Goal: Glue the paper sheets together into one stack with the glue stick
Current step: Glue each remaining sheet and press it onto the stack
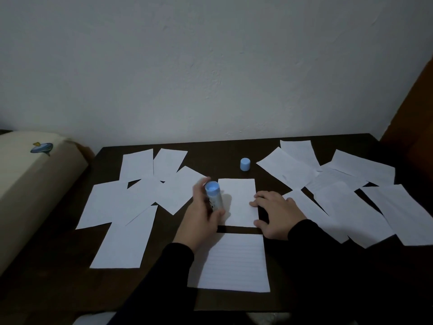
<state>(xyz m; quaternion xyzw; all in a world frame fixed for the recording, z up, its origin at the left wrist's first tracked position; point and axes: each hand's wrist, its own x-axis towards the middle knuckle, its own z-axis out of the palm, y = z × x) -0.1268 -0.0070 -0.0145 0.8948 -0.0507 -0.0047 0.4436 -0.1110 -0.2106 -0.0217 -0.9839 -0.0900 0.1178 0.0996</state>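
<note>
At frame centre, the left hand [199,219] grips one uncapped blue glue stick [214,197]; the right hand [274,214] lies flat, fingers spread, on one white paper sheet [239,198]; one blue cap [245,164] stands above.

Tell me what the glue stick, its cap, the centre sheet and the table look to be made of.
Glue stick: smooth pale-blue plastic tube, judging by its even colour.
Cap: likely the same plastic, matte blue, moulded round.
Centre sheet: thin white paper lying flat, matte.
Table: dark brown, probably wood or laminate; too dim to see grain.
</note>
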